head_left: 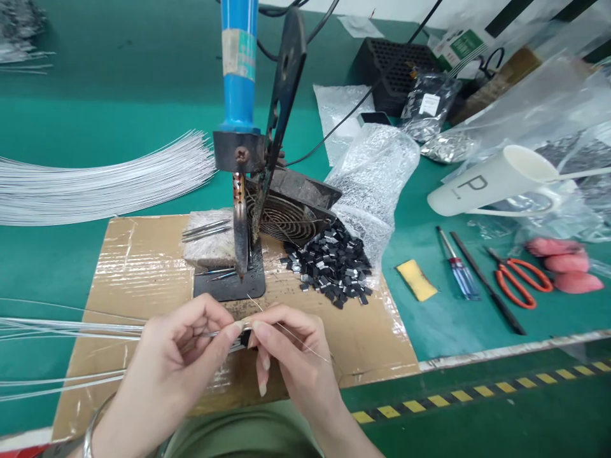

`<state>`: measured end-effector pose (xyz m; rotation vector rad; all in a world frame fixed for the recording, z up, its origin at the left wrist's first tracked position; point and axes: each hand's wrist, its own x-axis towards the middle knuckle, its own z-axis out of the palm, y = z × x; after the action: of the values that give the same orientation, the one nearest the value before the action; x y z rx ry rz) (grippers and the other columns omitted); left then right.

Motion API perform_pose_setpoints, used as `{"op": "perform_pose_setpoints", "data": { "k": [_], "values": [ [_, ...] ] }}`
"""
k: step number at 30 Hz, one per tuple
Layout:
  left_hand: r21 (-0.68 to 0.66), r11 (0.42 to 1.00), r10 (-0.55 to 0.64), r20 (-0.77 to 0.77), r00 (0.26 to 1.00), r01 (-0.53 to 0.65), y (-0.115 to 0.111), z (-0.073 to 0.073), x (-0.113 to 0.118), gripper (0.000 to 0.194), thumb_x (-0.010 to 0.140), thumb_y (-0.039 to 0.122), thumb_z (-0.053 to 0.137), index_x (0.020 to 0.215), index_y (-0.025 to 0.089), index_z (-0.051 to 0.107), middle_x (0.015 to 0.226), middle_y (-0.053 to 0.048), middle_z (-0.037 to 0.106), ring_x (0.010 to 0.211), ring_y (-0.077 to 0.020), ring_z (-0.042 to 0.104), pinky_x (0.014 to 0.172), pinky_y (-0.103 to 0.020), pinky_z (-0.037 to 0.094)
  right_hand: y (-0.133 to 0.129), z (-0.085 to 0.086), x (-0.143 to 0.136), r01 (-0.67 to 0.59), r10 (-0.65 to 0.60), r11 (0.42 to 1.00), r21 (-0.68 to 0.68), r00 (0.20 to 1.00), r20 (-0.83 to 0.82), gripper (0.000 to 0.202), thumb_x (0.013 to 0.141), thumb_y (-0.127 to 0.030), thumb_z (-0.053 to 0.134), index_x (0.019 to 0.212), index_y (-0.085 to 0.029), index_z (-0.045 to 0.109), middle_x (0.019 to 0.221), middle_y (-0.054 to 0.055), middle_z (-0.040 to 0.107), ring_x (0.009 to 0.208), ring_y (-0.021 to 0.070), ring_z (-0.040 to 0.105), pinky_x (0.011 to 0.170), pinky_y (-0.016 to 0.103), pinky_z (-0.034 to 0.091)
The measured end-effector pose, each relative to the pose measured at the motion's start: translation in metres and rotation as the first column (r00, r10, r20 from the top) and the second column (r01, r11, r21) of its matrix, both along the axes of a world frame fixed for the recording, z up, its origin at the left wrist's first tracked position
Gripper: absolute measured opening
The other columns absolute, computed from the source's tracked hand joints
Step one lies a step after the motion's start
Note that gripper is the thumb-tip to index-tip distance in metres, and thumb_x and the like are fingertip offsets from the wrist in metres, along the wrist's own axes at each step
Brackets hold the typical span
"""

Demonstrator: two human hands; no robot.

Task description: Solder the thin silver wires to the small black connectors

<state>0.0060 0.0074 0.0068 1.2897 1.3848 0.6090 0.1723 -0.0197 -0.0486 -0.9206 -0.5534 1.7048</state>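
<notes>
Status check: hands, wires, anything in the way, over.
Left hand pinching thin white wires. Right hand pinching small black part at the wire ends. Mounted blue-handled soldering iron close behind the fingertips.

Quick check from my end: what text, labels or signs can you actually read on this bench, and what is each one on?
"P": large dark letter on the side of the white cup lying on its side.
Green and white box at the back: printing too small to read.
Label on the blue soldering iron handle: blurred, unreadable.
White sticker on the silver bag: unreadable.
</notes>
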Motion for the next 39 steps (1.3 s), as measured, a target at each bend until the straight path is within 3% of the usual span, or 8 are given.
{"op": "perform_pose_setpoints", "data": {
  "k": [10, 14, 18, 29, 39],
  "values": [
    [0.065, 0.997, 0.048, 0.010, 0.999, -0.048, -0.002, -0.009, -0.001, 0.029, 0.094, 0.041, 0.072, 0.075, 0.019, 0.069, 0.055, 0.005, 0.056, 0.048, -0.0067, 0.045, 0.044, -0.012, 0.035, 0.001, -0.002, -0.006, 0.043, -0.044, 0.999, -0.005, 0.999, -0.032, 0.014, 0.088, -0.035, 0.089, 0.087, -0.021, 0.088, 0.068, -0.001, 0.073, 0.038, 0.0054, 0.058, 0.036, 0.014, 0.052],
    [0.151, 0.986, 0.082, -0.037, 0.996, -0.075, -0.003, -0.007, 0.004, 0.023, 0.089, 0.036, 0.071, 0.072, 0.020, 0.070, 0.055, 0.002, 0.066, 0.047, -0.0091, 0.056, 0.043, -0.013, 0.043, 0.001, -0.003, -0.008, 0.044, -0.049, 0.998, -0.053, 0.995, -0.086, 0.016, 0.086, -0.037, 0.091, 0.084, -0.021, 0.088, 0.067, -0.002, 0.072, 0.037, 0.0041, 0.056, 0.034, 0.013, 0.051],
    [0.257, 0.958, 0.152, -0.090, 0.984, -0.125, -0.012, -0.015, 0.005, 0.017, 0.092, 0.032, 0.070, 0.078, 0.023, 0.072, 0.062, 0.003, 0.072, 0.050, -0.0096, 0.063, 0.045, -0.013, 0.046, 0.001, -0.001, -0.011, 0.043, -0.057, 0.993, -0.107, 0.989, -0.133, 0.020, 0.084, -0.039, 0.093, 0.080, -0.020, 0.087, 0.062, -0.003, 0.070, 0.034, 0.0027, 0.053, 0.034, 0.011, 0.048],
    [0.350, 0.929, 0.167, -0.112, 0.979, -0.118, -0.017, -0.025, 0.006, 0.014, 0.096, 0.026, 0.067, 0.083, 0.022, 0.071, 0.066, 0.005, 0.072, 0.050, -0.0068, 0.062, 0.048, -0.011, 0.049, 0.000, -0.003, -0.022, 0.104, -0.122, 0.987, -0.123, 0.981, -0.151, 0.021, 0.084, -0.040, 0.093, 0.081, -0.020, 0.087, 0.062, -0.004, 0.069, 0.033, 0.0022, 0.055, 0.034, 0.010, 0.047],
    [0.373, 0.918, 0.196, -0.131, 0.972, -0.135, -0.010, -0.018, 0.004, 0.014, 0.093, 0.026, 0.070, 0.080, 0.021, 0.072, 0.060, 0.004, 0.071, 0.047, -0.0077, 0.064, 0.044, -0.010, 0.047, 0.005, 0.000, -0.012, 0.075, -0.088, 0.992, -0.100, 0.987, -0.133, 0.024, 0.086, -0.044, 0.090, 0.088, -0.021, 0.090, 0.067, -0.001, 0.072, 0.042, 0.0060, 0.059, 0.037, 0.015, 0.056]
  ]
}}
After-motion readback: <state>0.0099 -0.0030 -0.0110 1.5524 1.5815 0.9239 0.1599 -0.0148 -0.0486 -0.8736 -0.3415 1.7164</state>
